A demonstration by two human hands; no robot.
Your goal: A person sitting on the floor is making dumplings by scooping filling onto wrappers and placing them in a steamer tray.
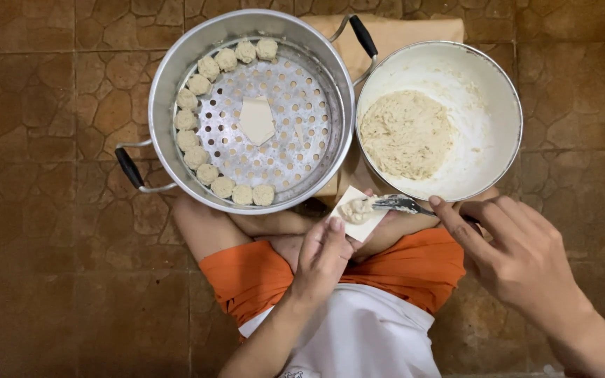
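My left hand (322,257) holds a small square white wrapper (358,214) above my crossed legs. A dab of pale filling lies on the wrapper. My right hand (519,255) grips a metal spoon (397,204) whose tip rests on that filling. Just beyond the hands stands a white bowl (493,91) with a mound of pale minced filling (405,133). To its left is a metal steamer pot (169,77) with a perforated tray; several shaped dumplings (195,155) line its left rim, and one flat wrapper (256,120) lies in the middle.
The pot has two black handles, one at the top right (363,35) and one at the lower left (129,168). A tan cloth (400,31) lies under the pot and bowl. Brown stone-patterned floor tiles (36,105) surround everything. I sit cross-legged in orange shorts (246,276).
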